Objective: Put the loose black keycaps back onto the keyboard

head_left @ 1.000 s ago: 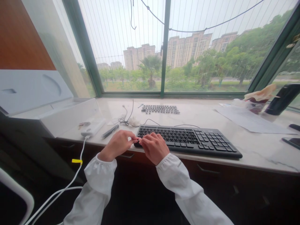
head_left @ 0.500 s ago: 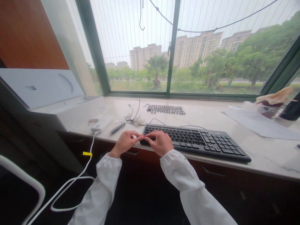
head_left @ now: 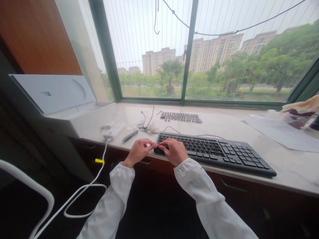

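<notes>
A black keyboard [head_left: 239, 159] lies along the front edge of the counter, with many of its keycaps off. At its left end my left hand [head_left: 142, 151] and my right hand [head_left: 174, 151] meet at the fingertips. Both hands are pinched closed, thumb against fingers, over the keyboard's lower left corner. Whatever sits between the fingertips is too small to make out. Loose keycaps [head_left: 181, 117] stand in rows behind the keyboard, towards the window.
On the left stands an open white box [head_left: 82, 121]. Near it are a white power strip [head_left: 115, 131], a dark pen-like tool [head_left: 130, 136] and a bundled cable [head_left: 143, 126]. Papers [head_left: 279, 131] lie at the right. A white cord [head_left: 99, 172] hangs at the left.
The whole view has shifted, so everything appears slightly farther right. Both hands keep their pinch at the keyboard's left end.
</notes>
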Motion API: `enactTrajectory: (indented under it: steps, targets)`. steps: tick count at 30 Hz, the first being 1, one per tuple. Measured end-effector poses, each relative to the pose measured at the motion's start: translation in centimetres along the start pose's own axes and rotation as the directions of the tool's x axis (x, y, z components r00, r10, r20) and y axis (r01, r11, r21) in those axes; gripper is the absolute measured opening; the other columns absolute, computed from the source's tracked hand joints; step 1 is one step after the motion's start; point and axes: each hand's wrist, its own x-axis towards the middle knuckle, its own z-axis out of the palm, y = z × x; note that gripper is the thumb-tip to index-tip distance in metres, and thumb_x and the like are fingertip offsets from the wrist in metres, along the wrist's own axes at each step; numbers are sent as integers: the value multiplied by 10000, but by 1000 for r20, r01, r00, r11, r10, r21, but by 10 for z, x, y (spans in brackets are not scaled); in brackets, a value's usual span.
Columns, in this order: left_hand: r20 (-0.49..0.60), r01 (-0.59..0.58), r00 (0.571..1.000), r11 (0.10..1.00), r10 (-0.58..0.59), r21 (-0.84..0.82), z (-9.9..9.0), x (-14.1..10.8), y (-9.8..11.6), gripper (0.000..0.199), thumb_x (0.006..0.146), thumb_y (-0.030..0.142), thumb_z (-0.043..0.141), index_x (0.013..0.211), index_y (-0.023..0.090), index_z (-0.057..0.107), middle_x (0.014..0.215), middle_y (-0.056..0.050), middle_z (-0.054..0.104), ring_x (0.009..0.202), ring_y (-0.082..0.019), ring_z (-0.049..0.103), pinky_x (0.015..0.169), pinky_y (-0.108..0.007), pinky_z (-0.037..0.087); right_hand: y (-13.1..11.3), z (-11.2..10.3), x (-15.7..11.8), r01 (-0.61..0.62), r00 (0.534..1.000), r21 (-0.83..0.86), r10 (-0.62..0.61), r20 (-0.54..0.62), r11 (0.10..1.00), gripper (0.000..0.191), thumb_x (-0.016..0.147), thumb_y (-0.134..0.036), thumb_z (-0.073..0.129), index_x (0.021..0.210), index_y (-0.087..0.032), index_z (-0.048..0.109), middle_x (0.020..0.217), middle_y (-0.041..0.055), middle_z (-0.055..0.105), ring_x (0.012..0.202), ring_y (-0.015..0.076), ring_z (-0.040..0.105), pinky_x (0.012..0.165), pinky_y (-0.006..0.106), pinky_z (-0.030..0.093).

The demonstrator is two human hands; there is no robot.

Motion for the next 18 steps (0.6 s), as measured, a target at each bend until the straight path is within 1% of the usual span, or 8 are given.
enactTrajectory:
  steps: [2,4,6,9,13,18]
  targets:
    - [-10,-24,1000,1000,25,11,0,-1,0,331,821,496,638,916,210,775,884,-44,732,689,-131,579,612,-233,414,-2,0,-1,21,1000,-47,-21,-1,999,176,907,-327,582,974,-287,739,1014,19,710,973,184,611,816,326,383]
    - [-18,-41,999,999,42,17,1,-2,-1,330,833,489,626,935,212,775,877,-46,728,691,-130,571,617,-237,409,-3,1,-3,36,999,-93,-37,-5,995,188,920,-318,565,987,-288,738,1025,32,704,991,192,601,830,346,367]
    - [-29,-45,999,999,46,18,2,-3,-1,344,836,495,621,949,208,773,888,-52,725,685,-131,560,614,-242,407,-4,2,-5,47,999,-123,-49,-11,991,192,928,-307,554,979,-298,739,1024,29,703,993,194,595,846,370,345]
    - [-47,-29,998,999,30,16,2,-3,-2,362,819,516,635,973,215,767,936,-53,724,660,-126,537,604,-243,412,-5,3,-5,42,999,-122,-45,-25,992,177,922,-301,566,970,-293,736,1024,23,703,996,194,596,871,392,323]
    - [-59,-22,998,999,24,24,3,-2,-1,345,818,507,640,972,225,767,936,-41,724,635,-118,507,609,-239,416,-6,2,-3,11,1000,-81,-13,-23,997,164,909,-312,583,958,-285,738,1013,20,707,989,191,607,866,372,341]
    - [-72,-11,997,999,14,43,3,-1,-1,348,830,499,627,979,219,769,915,-45,727,627,-123,505,616,-243,414,-6,0,0,9,1000,-62,-9,-9,998,172,905,-311,581,950,-274,743,1004,27,711,977,183,620,835,333,377]
